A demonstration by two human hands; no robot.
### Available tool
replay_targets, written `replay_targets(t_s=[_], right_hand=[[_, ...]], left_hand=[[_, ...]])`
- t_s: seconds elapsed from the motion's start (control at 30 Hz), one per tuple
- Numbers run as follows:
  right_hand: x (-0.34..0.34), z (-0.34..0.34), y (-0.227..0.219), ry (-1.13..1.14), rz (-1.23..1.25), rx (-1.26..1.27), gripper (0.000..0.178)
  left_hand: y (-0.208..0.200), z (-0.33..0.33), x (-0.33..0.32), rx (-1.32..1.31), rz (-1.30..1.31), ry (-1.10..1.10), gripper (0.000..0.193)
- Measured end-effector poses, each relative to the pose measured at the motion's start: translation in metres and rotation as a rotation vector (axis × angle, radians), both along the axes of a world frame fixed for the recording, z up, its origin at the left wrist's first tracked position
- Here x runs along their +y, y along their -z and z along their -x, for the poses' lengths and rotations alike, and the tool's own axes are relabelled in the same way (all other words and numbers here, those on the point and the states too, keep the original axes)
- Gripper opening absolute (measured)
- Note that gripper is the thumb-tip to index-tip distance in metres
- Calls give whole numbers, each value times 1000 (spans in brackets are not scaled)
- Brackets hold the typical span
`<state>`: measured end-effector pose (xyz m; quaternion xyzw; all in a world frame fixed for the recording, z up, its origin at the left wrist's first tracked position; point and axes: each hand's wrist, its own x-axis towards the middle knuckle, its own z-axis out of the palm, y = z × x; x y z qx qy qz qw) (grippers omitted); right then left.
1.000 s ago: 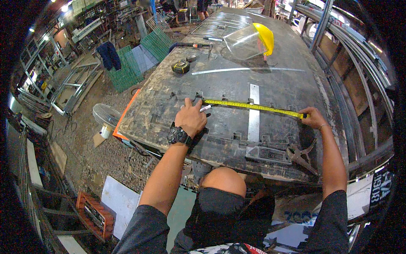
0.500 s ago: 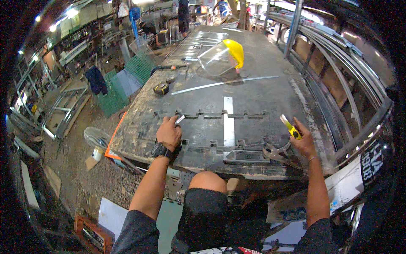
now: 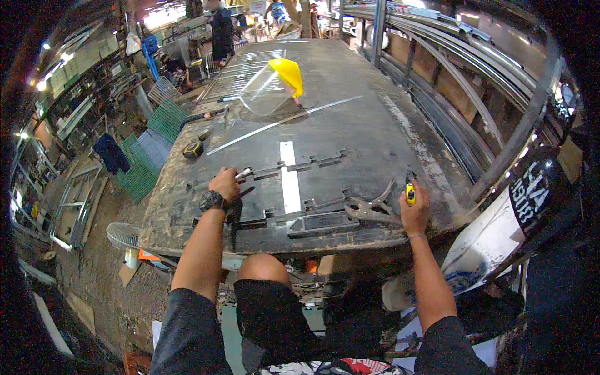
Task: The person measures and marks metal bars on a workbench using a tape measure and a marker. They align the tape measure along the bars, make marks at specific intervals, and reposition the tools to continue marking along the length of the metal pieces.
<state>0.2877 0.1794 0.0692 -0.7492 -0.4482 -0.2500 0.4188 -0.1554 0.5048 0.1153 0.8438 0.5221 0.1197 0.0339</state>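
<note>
My left hand, wearing a dark watch, is over the near left of the dark worktable. Its fingers are closed on a short white stick, whose exact kind I cannot make out. On the right, my right hand grips a small yellow-and-black tool, partly hidden by the fingers. Between my hands lie a pale flat metal strip and a notched dark metal edge. A locking clamp rests beside a dark angled metal piece, left of my right hand.
Farther up the table are a yellow face shield with clear visor, a long thin metal strip and a yellow-black tape measure. A fan stands at left. Long metal profiles fill a rack on the right. A white cylinder leans near my right arm.
The view has swung right, so the table sits farther left. My right hand has turned the yellow-and-black tool more upright, and its pale end no longer shows. Both hands keep their grip.
</note>
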Motion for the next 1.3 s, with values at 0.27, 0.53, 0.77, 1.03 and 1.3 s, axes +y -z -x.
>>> replay_targets(t_s=[0.27,0.53,0.77,1.03,1.3], right_hand=[[1,4,-1,38,77,42,51],[4,8,-4,-54,9,46,53],[-5,16,-9,-62,12,-56,44],[-9,22,-16,-29,24,-12,51],[-8,22,-14,36,-26,18,51]], left_hand=[[-19,34,-61,-162,-148,152,36],[-21,66,-117,-218,-53,209,37],[-30,60,-119,6,106,210,40],[-37,67,-104,23,47,296,38],[-119,29,-112,34,-50,275,35]])
